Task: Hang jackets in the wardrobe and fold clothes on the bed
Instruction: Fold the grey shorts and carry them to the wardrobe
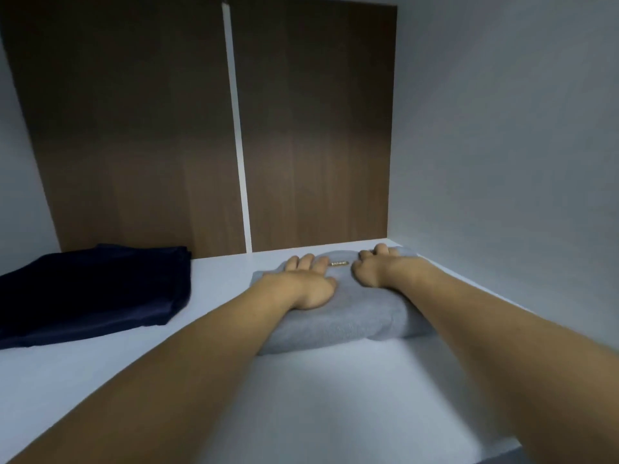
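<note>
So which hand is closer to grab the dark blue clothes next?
The left hand. It rests flat on the folded grey garment, on the side nearer the dark blue clothes. The right hand lies farther off, by the right wall.

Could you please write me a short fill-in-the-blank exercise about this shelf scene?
1. Both hands rest on the folded ____ garment.
2. The navy garment lies to the ____ of it on the shelf.
3. The left hand lies ____ with straight fingers, while the right hand has curled fingers.
4. Behind the shelf stands a ____ wood panel.

Missing words: grey; left; flat; brown
</note>
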